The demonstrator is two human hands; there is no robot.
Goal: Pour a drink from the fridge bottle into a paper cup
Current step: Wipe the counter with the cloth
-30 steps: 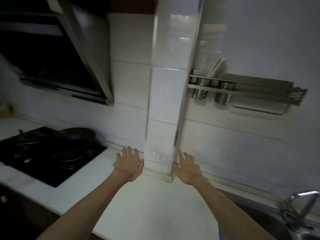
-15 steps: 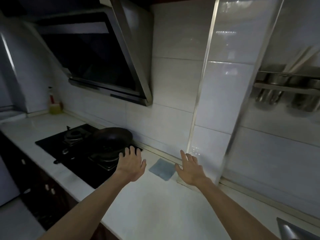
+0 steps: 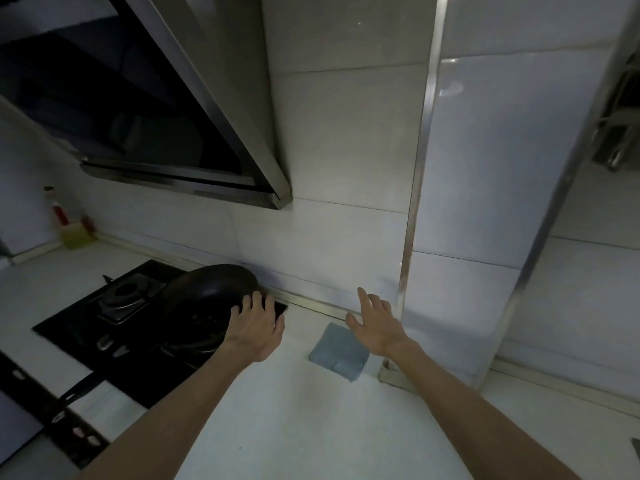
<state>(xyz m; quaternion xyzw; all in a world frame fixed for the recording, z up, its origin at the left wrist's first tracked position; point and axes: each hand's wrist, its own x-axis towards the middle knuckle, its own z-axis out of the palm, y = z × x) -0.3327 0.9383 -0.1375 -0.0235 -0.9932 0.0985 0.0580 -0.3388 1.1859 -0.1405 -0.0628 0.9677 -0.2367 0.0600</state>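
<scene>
Where the fridge bottle and the paper cup are I cannot tell; neither shows from here. My left hand [image 3: 258, 329] hangs with its fingers spread and relaxed, holding nothing, over the right edge of the black cooktop [image 3: 69, 327], its fingertips against the near rim of the dark pan [image 3: 207, 289] as I see it, though I cannot tell whether they touch. My right hand [image 3: 375, 323] is likewise spread wide and empty, held out above the back edge of the pale countertop [image 3: 294, 410], just over the folded blue cloth [image 3: 337, 351] that lies by the foot of the tiled column [image 3: 485, 202]. The pan sits on the cooktop's right burner, its handle [image 3: 83, 386] pointing toward the counter's front edge; the left burner [image 3: 128, 294] is bare. A slanted range hood [image 3: 138, 98] hangs above the cooktop. In the counter's far left corner stands a small yellow-filled bottle [image 3: 71, 230] against the wall.
</scene>
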